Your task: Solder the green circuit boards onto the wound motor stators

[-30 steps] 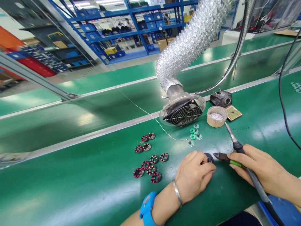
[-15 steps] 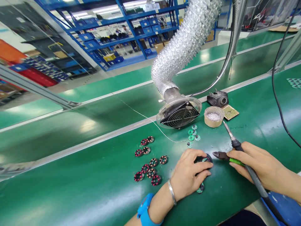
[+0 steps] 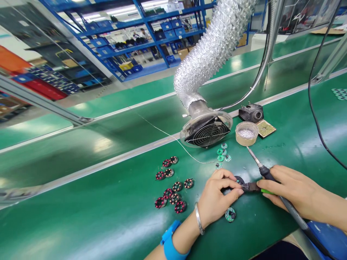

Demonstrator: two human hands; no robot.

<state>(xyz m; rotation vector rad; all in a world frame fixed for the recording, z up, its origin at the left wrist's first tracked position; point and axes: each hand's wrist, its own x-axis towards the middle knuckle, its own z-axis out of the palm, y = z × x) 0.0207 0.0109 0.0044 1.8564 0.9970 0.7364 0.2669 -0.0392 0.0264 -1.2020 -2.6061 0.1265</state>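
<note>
My left hand (image 3: 217,196) holds a round black motor stator (image 3: 239,179) against the green table, fingers closed around it and partly hiding it. In my right hand (image 3: 295,189) are both a pair of cutters (image 3: 252,186) with a green handle and a soldering iron (image 3: 267,173). The jaws of the cutters are at the stator, right by my left fingertips; whether they bite on a wire is too small to tell. The iron's tip points away, towards a round tub. A small round circuit board (image 3: 230,214) lies just below my left hand.
Several copper-wound stators (image 3: 175,199) lie to the left, and small green circuit boards (image 3: 220,158) beyond my left hand. Behind stand a fume extractor fan (image 3: 208,134), a tub of silvery bits (image 3: 246,139), a black holder (image 3: 251,113) and a sponge tray (image 3: 266,129). Solder wire (image 3: 187,153) hangs across.
My right hand has moved left, bringing the cutter jaws to the stator; the soldering iron shifted along with it. My left fingers have drawn together, and the circuit board below shows more fully.
</note>
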